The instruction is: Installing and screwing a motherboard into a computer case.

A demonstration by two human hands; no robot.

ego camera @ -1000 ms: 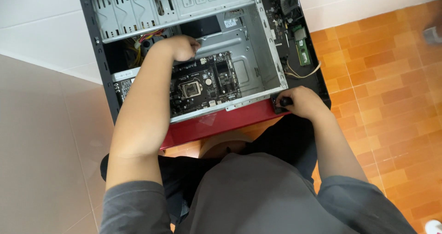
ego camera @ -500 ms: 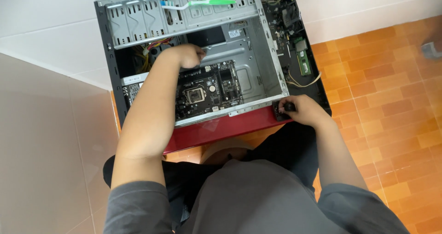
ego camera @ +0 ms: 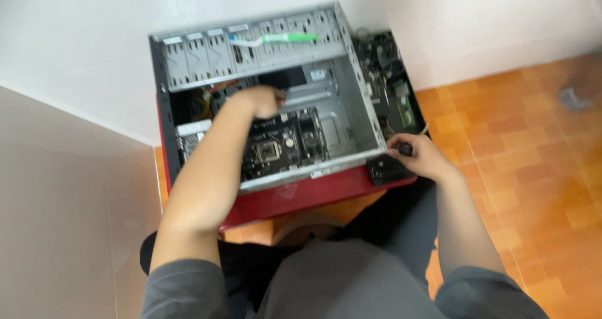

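An opened grey metal computer case [ego camera: 351,106] lies on its side on a red base [ego camera: 295,193]. A dark motherboard [ego camera: 282,144] sits inside it. My left hand [ego camera: 260,101] reaches into the case above the motherboard's upper edge, fingers curled near some cables; whether it holds anything is hidden. My right hand [ego camera: 417,156] rests at the case's lower right corner, fingers closed around a small black object [ego camera: 406,148]. A green and white screwdriver [ego camera: 276,39] lies on the case's top edge.
Loose computer parts and a green circuit board [ego camera: 401,106] lie on a black panel right of the case. White wall behind, orange tiled floor [ego camera: 520,149] to the right, a beige surface at left. My knees are under the case.
The view has shifted, so the case sits further right and lower in frame. Both hands stay at the same spots on the case.
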